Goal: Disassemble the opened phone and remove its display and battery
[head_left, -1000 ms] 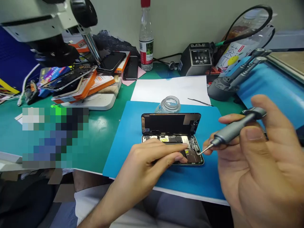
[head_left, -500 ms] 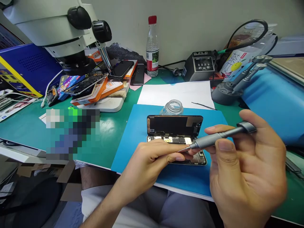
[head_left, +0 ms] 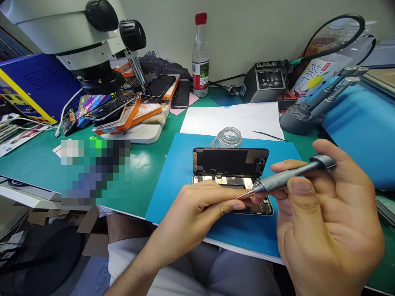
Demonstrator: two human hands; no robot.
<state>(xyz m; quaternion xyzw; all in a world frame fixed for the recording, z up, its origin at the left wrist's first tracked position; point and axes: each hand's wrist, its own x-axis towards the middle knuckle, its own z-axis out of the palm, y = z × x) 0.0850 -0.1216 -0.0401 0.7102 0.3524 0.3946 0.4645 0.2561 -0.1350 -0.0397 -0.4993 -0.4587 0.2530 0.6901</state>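
Note:
My right hand (head_left: 327,218) is closed around a grey precision screwdriver (head_left: 279,180), its thin bit pointing down to the left. A fingertip rests at the screwdriver's cap end. Thumb and forefinger of my left hand (head_left: 205,209) are drawn together at the bit's tip; whatever sits between them is hidden. Beneath both hands lies an opened phone (head_left: 263,207), its inner parts exposed. The phone's screen (head_left: 230,161) stands tilted up along the far side. My left hand covers much of the phone's body.
The phone lies on a blue mat (head_left: 173,172). Behind it stand a glass jar (head_left: 230,137), a white sheet (head_left: 212,119) and a red-capped bottle (head_left: 200,61). A microscope (head_left: 98,53) overhangs stacked phones and boxes at left. A tool holder (head_left: 299,119) stands at right.
The view has shifted slightly, moving most things a little rightward in the picture. Both hands and the screwdriver keep nearly the same pose over the phone.

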